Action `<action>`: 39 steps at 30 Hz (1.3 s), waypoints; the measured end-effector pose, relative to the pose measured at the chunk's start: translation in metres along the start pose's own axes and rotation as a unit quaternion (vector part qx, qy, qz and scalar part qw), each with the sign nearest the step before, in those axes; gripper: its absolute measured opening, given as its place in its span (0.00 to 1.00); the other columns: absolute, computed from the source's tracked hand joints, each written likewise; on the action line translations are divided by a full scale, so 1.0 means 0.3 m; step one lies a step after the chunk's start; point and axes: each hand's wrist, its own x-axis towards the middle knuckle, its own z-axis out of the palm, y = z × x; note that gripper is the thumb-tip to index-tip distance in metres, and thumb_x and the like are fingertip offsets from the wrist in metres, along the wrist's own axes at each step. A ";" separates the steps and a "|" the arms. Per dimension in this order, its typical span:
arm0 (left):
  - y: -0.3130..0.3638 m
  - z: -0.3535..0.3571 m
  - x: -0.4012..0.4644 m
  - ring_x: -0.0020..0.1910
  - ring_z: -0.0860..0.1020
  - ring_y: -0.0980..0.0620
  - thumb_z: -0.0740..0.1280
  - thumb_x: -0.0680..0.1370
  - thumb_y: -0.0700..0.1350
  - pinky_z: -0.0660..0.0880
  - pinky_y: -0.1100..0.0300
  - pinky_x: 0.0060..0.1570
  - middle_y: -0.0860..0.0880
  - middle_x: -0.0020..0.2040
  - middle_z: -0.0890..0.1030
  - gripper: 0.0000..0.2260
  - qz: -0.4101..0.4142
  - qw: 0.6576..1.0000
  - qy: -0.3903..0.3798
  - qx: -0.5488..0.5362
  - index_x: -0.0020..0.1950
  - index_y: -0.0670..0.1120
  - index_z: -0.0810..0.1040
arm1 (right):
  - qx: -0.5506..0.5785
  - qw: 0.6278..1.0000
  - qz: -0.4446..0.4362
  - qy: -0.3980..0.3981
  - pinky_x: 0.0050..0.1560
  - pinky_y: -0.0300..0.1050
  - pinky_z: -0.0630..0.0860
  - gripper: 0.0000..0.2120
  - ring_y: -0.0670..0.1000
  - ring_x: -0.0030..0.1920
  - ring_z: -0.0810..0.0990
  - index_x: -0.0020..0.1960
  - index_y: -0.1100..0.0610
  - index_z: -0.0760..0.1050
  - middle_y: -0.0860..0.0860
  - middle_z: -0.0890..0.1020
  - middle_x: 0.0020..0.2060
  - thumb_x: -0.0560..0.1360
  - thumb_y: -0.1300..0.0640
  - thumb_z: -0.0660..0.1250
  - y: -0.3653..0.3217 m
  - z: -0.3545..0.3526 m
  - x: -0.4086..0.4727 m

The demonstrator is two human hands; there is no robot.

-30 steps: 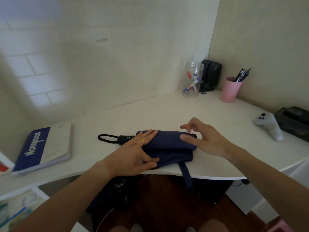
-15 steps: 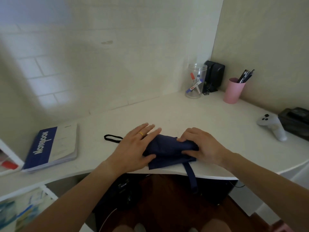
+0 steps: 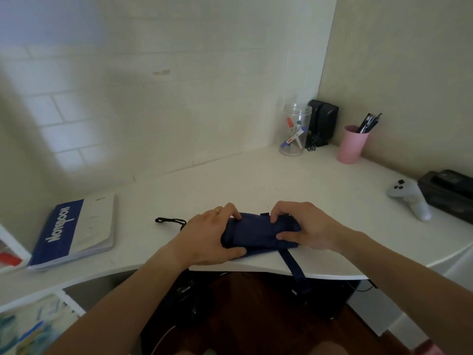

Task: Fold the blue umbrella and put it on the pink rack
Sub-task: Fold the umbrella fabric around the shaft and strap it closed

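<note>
The blue umbrella (image 3: 256, 233) lies collapsed along the front edge of the white desk (image 3: 256, 180), its fabric gathered into a short roll. My left hand (image 3: 207, 239) grips its left end, thumb underneath and fingers curled over the top. My right hand (image 3: 304, 226) clasps the right end the same way. The umbrella's black wrist loop (image 3: 170, 221) sticks out to the left of my left hand. Its blue closing strap (image 3: 297, 275) hangs down over the desk edge. The handle is hidden under my left hand. No pink rack is in view.
A blue and white notebook (image 3: 74, 231) lies at the desk's left. At the back right stand a clear jar of markers (image 3: 295, 130), a black speaker (image 3: 322, 121) and a pink pen cup (image 3: 352, 144). A white game controller (image 3: 409, 198) and black box (image 3: 450, 193) sit at right.
Both hands went from resting flat on the spread fabric to curling around it. The fabric is now bunched into a tighter roll between them.
</note>
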 end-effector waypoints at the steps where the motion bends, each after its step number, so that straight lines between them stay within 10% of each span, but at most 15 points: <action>1: 0.011 -0.002 0.006 0.53 0.77 0.53 0.70 0.71 0.69 0.77 0.52 0.53 0.56 0.54 0.77 0.30 -0.024 0.999 -0.018 -0.013 0.66 0.58 0.66 | -0.026 0.999 -0.013 0.015 0.48 0.44 0.77 0.15 0.45 0.47 0.79 0.54 0.44 0.73 0.42 0.80 0.48 0.72 0.55 0.75 0.000 0.011 -0.007; 15: 0.011 0.099 0.012 0.49 0.74 0.54 0.70 0.73 0.67 0.74 0.56 0.49 0.54 0.49 0.78 0.22 0.012 0.990 0.138 -0.015 0.54 0.50 0.77 | 0.012 0.998 0.061 -0.031 0.59 0.45 0.78 0.20 0.43 0.55 0.80 0.62 0.47 0.80 0.43 0.83 0.55 0.71 0.51 0.77 0.011 -0.038 0.031; 22: 0.016 0.012 0.126 0.49 0.76 0.55 0.72 0.68 0.69 0.75 0.54 0.51 0.55 0.52 0.78 0.28 0.017 0.993 -0.114 -0.009 0.60 0.55 0.77 | -0.113 0.989 -0.065 0.067 0.51 0.42 0.76 0.18 0.45 0.52 0.75 0.58 0.48 0.77 0.43 0.79 0.52 0.70 0.50 0.77 -0.004 0.029 -0.040; 28: 0.013 0.068 0.081 0.43 0.78 0.54 0.68 0.75 0.65 0.78 0.51 0.45 0.54 0.48 0.80 0.19 0.069 0.997 -0.012 0.011 0.57 0.53 0.73 | 0.183 0.964 0.111 0.157 0.55 0.43 0.81 0.28 0.43 0.55 0.82 0.63 0.43 0.74 0.41 0.81 0.57 0.68 0.56 0.81 0.005 0.079 -0.089; 33: 0.035 0.045 0.101 0.44 0.82 0.52 0.67 0.76 0.64 0.80 0.50 0.44 0.54 0.51 0.84 0.19 0.024 0.993 0.064 -0.101 0.61 0.55 0.71 | 0.485 0.832 0.186 0.197 0.46 0.41 0.82 0.20 0.52 0.48 0.87 0.65 0.55 0.75 0.57 0.87 0.53 0.75 0.65 0.73 -0.046 0.094 -0.050; 39: 0.085 0.031 0.131 0.42 0.83 0.49 0.69 0.77 0.62 0.80 0.41 0.44 0.52 0.43 0.84 0.15 -0.057 0.942 0.131 -0.304 0.54 0.53 0.75 | 0.468 0.832 0.226 0.195 0.41 0.41 0.80 0.08 0.51 0.36 0.81 0.47 0.64 0.85 0.60 0.88 0.40 0.79 0.66 0.68 -0.098 0.121 -0.021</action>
